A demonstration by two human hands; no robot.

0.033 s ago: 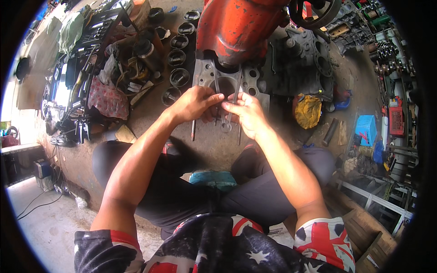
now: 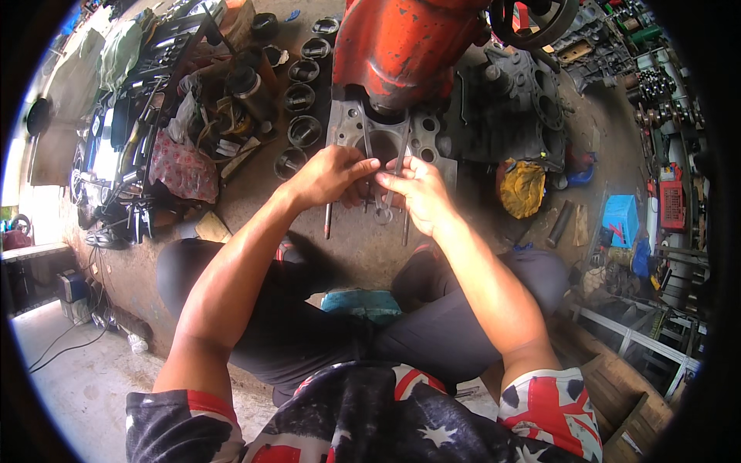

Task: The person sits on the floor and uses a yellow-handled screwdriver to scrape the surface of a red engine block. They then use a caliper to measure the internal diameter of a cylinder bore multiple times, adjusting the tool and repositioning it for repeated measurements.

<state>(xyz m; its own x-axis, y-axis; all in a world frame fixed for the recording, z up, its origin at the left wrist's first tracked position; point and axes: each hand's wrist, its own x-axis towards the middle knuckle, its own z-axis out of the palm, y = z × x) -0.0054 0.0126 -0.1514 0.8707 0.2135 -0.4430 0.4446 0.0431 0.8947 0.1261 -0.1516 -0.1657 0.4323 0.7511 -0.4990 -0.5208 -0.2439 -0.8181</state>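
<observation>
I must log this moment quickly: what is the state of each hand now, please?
Left hand: fingers curled, pinching something small at the fingertips; what it is cannot be told.
Right hand: closed around thin metal rods.

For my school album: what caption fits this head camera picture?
Seated on a workshop floor, left hand and right hand meet over a grey gasket below a red engine block.

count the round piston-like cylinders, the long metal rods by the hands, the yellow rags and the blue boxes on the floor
Round cylinders: 6 clear, from the top to the lowest
Long metal rods: 2, the other by the right hand
Yellow rags: 1
Blue boxes: 1
Total: 10
</observation>
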